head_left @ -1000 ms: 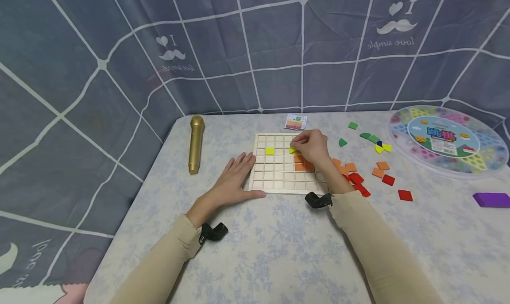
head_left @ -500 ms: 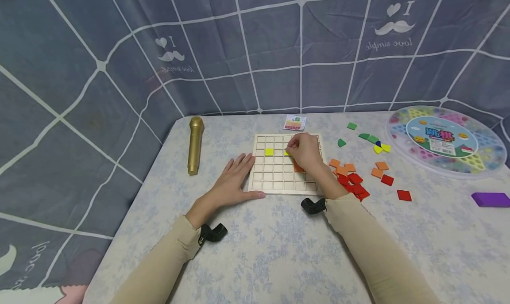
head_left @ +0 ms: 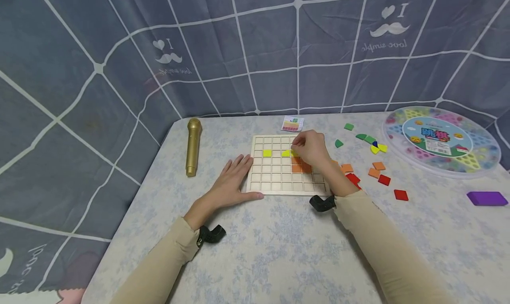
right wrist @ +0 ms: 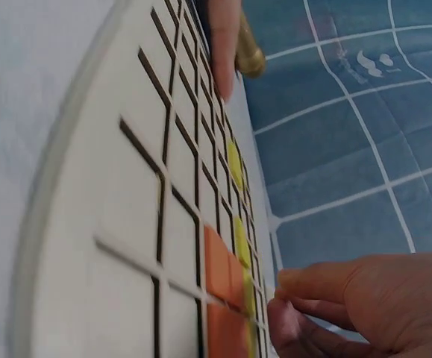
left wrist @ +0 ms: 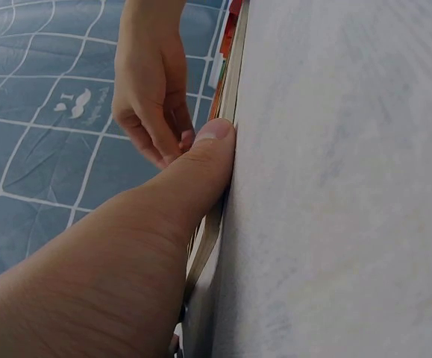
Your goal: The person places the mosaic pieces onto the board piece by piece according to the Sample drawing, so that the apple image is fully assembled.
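Note:
My left hand [head_left: 233,182] lies spread out, fingers along the left edge of a wooden grid board [head_left: 271,178] and thumb at its near edge. My right hand [head_left: 311,149] hovers over the board's right part, fingers bent, fingertips close together; I see no tile between them. Its fingertips [right wrist: 281,287] are just beyond the board's tiles in the right wrist view. A yellow square tile [head_left: 267,153] lies in the grid, with another yellow tile [head_left: 285,153] to its right and more yellow below the right fingertips. Orange tiles [head_left: 296,167] fill cells nearer, partly hidden by the hand.
Loose orange tiles [head_left: 346,167], red tiles [head_left: 400,195] and green pieces [head_left: 349,126] lie to the right. Yellow pieces [head_left: 382,148] sit beside a round game box [head_left: 470,158]. Also around are a purple block [head_left: 487,198], a gold microphone [head_left: 193,147] and a picture card [head_left: 292,123].
My right hand brought a yellow tile left, set it in the grid, and moved back right from it. My left hand stayed at the board. The head view shifted slightly.

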### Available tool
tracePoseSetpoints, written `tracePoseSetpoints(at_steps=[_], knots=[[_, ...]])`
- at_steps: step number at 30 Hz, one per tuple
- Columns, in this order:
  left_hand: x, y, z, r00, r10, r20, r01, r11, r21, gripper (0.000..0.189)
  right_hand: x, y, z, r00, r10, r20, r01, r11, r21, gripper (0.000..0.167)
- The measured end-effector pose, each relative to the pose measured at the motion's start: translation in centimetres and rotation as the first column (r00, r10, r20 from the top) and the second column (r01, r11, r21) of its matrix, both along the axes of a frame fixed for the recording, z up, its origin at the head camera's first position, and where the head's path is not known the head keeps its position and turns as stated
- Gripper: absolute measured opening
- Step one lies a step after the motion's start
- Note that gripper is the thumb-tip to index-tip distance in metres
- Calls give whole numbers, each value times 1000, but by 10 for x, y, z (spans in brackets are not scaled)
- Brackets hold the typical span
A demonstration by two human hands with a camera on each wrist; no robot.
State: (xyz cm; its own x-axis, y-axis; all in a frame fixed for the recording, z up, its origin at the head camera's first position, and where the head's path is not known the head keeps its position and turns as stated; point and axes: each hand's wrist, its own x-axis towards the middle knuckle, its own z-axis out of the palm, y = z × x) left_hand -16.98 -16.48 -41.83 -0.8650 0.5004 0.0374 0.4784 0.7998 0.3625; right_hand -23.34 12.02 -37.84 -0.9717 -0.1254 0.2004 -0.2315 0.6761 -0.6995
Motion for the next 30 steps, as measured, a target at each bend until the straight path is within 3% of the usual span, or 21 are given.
tracePoseSetpoints(at_steps=[10, 17, 24, 30], knots=[[1, -2, 0, 1000, -3, -8, 3, 1000, 5, 117, -3, 61, 11, 998, -50, 39, 47, 998, 52, 17], [2, -2, 1, 1000, -3, -2, 3, 1000, 0, 118, -4, 100, 10, 995, -91, 45, 86, 990, 114, 23], [2, -3, -1, 1000, 0, 0, 0, 1000, -6, 118, -3, 110, 2, 983, -149, 105, 131, 978, 161, 29], [1, -1, 0, 1000, -3, 3, 3, 1000, -3, 117, -6, 108, -1, 983, -166, 83, 147, 970, 195, 25]])
